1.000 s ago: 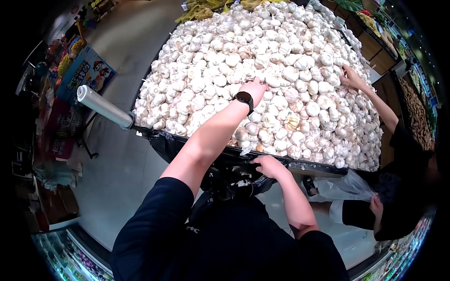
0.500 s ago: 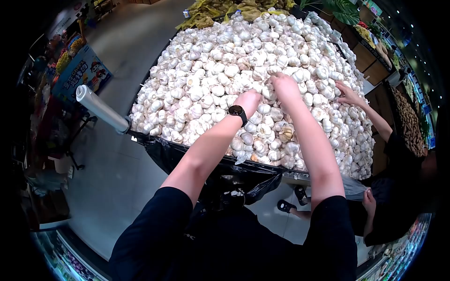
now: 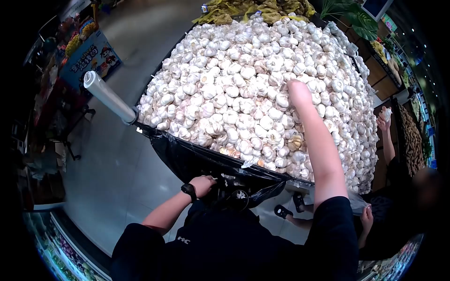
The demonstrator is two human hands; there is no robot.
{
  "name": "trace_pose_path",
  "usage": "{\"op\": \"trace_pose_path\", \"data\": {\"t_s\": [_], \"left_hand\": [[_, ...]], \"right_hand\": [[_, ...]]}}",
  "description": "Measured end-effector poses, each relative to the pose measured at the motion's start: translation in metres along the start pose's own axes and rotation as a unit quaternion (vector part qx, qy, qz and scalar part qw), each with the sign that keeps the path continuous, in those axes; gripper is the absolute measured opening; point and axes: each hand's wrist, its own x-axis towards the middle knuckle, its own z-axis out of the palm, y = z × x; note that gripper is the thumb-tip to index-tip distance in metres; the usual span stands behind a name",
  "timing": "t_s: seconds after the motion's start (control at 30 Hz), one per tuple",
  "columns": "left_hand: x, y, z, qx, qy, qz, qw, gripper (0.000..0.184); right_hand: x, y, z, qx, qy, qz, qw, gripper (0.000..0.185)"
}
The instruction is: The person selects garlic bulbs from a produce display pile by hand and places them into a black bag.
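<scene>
A big heap of white garlic bulbs fills the display stand in front of me. My right hand reaches down onto the heap with its fingers curled among the bulbs; its fingertips and anything in them are hidden. Low at the front, my left hand, with a black watch on the wrist, is at the opening of a black plastic bag hung along the stand's edge. Its fingers are closed, and a small pale bit shows at the tips, too small to name. Pale scraps lie in the bag.
A roll of clear bags sticks out from the stand's left corner. On the right, another person's raised hand holds a garlic bulb, and their other hand grips a clear bag. Yellow net sacks lie at the back.
My left hand has drawn back from the garlic heap down to the black bag. My right hand stays on the heap. The other person's hand has lifted off the heap with a bulb.
</scene>
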Motion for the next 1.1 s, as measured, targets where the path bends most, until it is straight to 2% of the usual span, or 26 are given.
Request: {"op": "trace_pose_path", "data": {"t_s": [0.07,0.1,0.13,0.2,0.23,0.27,0.33,0.37,0.43,0.5,0.57,0.6,0.63,0.67,0.7,0.73,0.8,0.83,0.87,0.9,0.93,0.97,1.0,1.03,1.07,1.1], "left_hand": [[-0.008,-0.003,0.004,-0.017,-0.006,-0.034,0.999,0.036],[-0.011,-0.006,0.010,-0.031,0.029,-0.037,0.998,0.036],[-0.012,-0.008,0.013,-0.044,0.066,-0.041,0.996,0.035],[-0.014,-0.007,0.015,-0.041,0.066,-0.055,0.995,0.035],[-0.014,-0.007,0.014,-0.041,0.064,-0.057,0.995,0.035],[-0.013,-0.005,0.012,-0.040,0.064,-0.057,0.996,0.035],[-0.015,-0.002,0.007,-0.037,0.061,-0.057,0.996,0.034],[-0.016,-0.002,0.006,-0.035,0.056,-0.063,0.996,0.034],[-0.020,-0.003,0.001,-0.031,0.052,-0.068,0.996,0.034],[-0.024,-0.003,-0.001,-0.037,0.058,-0.089,0.994,0.034],[-0.028,-0.010,0.004,-0.052,0.054,-0.090,0.993,0.036],[-0.027,-0.014,0.004,-0.064,0.055,-0.091,0.992,0.037],[-0.028,-0.015,0.005,-0.057,0.043,-0.096,0.993,0.037],[-0.028,-0.017,0.004,-0.055,0.041,-0.091,0.993,0.037],[-0.029,-0.018,0.003,-0.059,0.047,-0.090,0.993,0.037],[-0.032,-0.017,0.002,-0.063,0.053,-0.090,0.993,0.037],[-0.034,-0.019,0.000,-0.063,0.048,-0.091,0.993,0.037],[-0.034,-0.022,0.000,-0.052,0.054,-0.081,0.994,0.035],[-0.037,-0.023,0.002,-0.042,0.058,-0.071,0.995,0.034],[-0.037,-0.024,0.000,-0.054,0.056,-0.065,0.995,0.034],[-0.037,-0.023,-0.002,-0.052,0.055,-0.064,0.995,0.034],[-0.037,-0.020,-0.006,-0.049,0.050,-0.067,0.995,0.035],[-0.037,-0.018,-0.009,-0.045,0.045,-0.068,0.996,0.036],[-0.036,-0.017,-0.009,-0.041,0.046,-0.065,0.996,0.037],[-0.036,-0.016,-0.009,-0.037,0.049,-0.061,0.996,0.037],[-0.036,-0.015,-0.011,-0.036,0.052,-0.058,0.996,0.037]], "right_hand": [[0.001,0.002,-0.003,0.080,0.007,0.041,0.996,0.013],[-0.002,-0.001,-0.008,0.137,0.039,0.069,0.987,0.015],[-0.001,0.000,-0.008,0.137,0.039,0.066,0.988,0.015],[-0.004,-0.004,-0.020,0.219,0.029,0.076,0.972,0.015],[-0.005,-0.005,-0.027,0.245,-0.009,0.144,0.959,0.016],[-0.006,-0.004,-0.026,0.244,-0.007,0.145,0.959,0.016],[-0.011,0.000,-0.023,0.186,0.115,0.089,0.972,0.015],[-0.017,-0.006,-0.028,0.186,0.115,0.092,0.971,0.015],[-0.036,-0.038,-0.052,0.422,0.150,0.154,0.881,0.012],[-0.080,-0.087,-0.066,0.528,0.048,0.140,0.836,0.005],[-0.133,-0.144,-0.066,0.550,-0.198,0.171,0.793,0.005],[-0.168,-0.158,-0.022,0.565,-0.206,0.058,0.797,0.004],[-0.196,-0.176,0.000,0.506,-0.226,-0.009,0.832,0.006],[-0.223,-0.189,0.029,0.488,-0.265,-0.053,0.830,0.010],[-0.245,-0.194,0.053,0.433,-0.329,-0.102,0.833,0.022],[-0.273,-0.194,0.088,0.403,-0.303,-0.178,0.845,0.033],[-0.260,-0.190,0.077,0.312,-0.397,-0.139,0.852,0.038],[-0.225,-0.182,0.023,0.365,-0.382,-0.080,0.845,0.029],[-0.191,-0.173,-0.019,0.461,-0.421,0.042,0.780,0.023],[-0.167,-0.161,-0.032,0.508,-0.356,0.096,0.778,0.021],[-0.142,-0.150,-0.039,0.432,-0.192,0.075,0.878,0.018],[-0.117,-0.139,-0.037,0.356,-0.029,0.043,0.933,0.016],[-0.095,-0.130,-0.026,0.297,0.052,0.048,0.952,0.013],[-0.076,-0.118,-0.006,0.216,0.061,0.037,0.974,0.015],[-0.061,-0.114,0.004,0.163,-0.007,0.045,0.986,0.024],[-0.049,-0.111,0.015,0.127,-0.046,0.020,0.991,0.025]]}}
